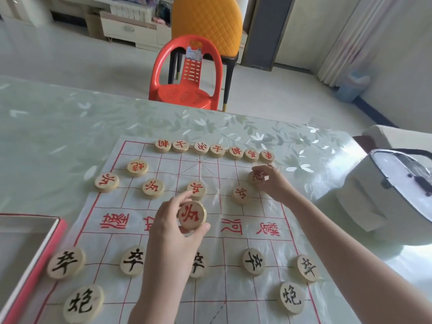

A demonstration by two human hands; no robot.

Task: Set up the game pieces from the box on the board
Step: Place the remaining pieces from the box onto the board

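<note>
Holding a red piece (192,215) in a snug grip between thumb and curled fingers, the left hand (171,230) hangs over the middle of the board (233,288). The right hand (273,183) pinches a second red piece (256,177) at the board's far right. In all, fourteen red ones and seven black pieces (66,263) show.

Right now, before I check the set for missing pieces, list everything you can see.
Table: one, pale green, floral.
Board: one, white with red lines, on table.
Red-lettered pieces: fourteen, pale wood, mostly far half, two held.
Black-lettered pieces: seven, pale wood, near half.
Box: one, red-edged, near left.
Red chair: one, plastic, beyond table.
Yellow chair: one, behind the red.
Cooker: one, white, right of board.
Left hand: holds a red-lettered piece over mid-board.
Right hand: pinches a red-lettered piece, far right.
</note>
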